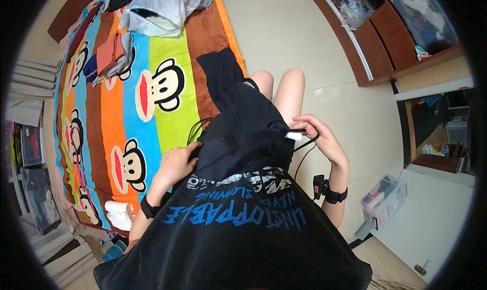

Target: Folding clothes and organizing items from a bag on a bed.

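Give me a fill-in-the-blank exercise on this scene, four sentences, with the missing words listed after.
1. The garment across the person's lap is ____ in colour.
2. The striped blanket is printed with cartoon ____.
3. The small tag-like piece by the right hand is ____ in colour.
4. The blanket is nearer to the ____ than to the right hand.

Missing words: black; monkeys; white; left hand.

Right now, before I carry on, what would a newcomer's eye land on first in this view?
First, probably the brightly striped bedspread with cartoon monkey faces, filling the left side. Next, the black garment lying across the lap in the middle, with the left hand at its left edge and the right hand near its right edge. Then the whitish plastic bag on the bed's far end, at the top.
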Action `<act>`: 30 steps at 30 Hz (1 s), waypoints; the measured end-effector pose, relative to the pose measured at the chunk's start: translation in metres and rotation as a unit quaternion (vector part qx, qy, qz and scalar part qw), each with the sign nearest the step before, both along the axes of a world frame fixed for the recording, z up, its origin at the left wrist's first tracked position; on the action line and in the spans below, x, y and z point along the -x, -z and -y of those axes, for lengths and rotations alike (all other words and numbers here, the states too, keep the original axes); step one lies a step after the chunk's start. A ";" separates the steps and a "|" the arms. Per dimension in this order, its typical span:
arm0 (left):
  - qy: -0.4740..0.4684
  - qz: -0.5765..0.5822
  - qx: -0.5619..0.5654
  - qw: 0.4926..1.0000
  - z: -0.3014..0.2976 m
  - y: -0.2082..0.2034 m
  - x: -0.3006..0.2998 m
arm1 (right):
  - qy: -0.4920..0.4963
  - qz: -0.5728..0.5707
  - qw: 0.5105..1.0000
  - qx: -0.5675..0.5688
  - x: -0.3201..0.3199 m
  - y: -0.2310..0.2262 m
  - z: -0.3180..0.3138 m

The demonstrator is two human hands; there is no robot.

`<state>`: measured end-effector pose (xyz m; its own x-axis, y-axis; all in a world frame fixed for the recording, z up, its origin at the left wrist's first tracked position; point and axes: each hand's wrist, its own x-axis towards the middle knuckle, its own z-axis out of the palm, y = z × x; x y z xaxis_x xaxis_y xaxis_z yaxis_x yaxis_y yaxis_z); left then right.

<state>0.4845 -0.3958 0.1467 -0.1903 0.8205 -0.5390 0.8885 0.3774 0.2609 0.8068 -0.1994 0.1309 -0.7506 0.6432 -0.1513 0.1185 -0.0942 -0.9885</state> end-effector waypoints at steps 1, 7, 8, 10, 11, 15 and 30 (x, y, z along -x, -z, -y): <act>0.037 0.016 -0.038 0.998 0.001 0.004 0.000 | -0.013 0.018 1.000 -0.009 0.002 0.001 0.003; 0.114 0.277 -0.076 0.951 -0.011 0.005 0.002 | 0.020 0.081 0.995 -0.047 0.018 0.020 0.020; 0.116 0.277 -0.074 0.951 -0.013 0.008 0.001 | 0.023 0.081 0.995 -0.045 0.023 0.023 0.025; 0.181 0.322 -0.076 0.926 -0.016 0.021 -0.002 | 0.014 0.104 0.988 -0.117 0.034 0.029 0.040; 0.176 0.314 -0.098 0.928 -0.016 0.024 -0.007 | -0.020 0.096 0.977 -0.188 0.039 0.043 0.047; 0.099 0.265 -0.137 0.950 -0.022 0.044 -0.016 | -0.122 0.105 0.951 -0.263 0.057 0.077 0.074; -0.248 0.565 -0.239 0.749 -0.062 -0.048 0.000 | -0.187 0.222 0.913 -0.285 0.057 0.097 0.077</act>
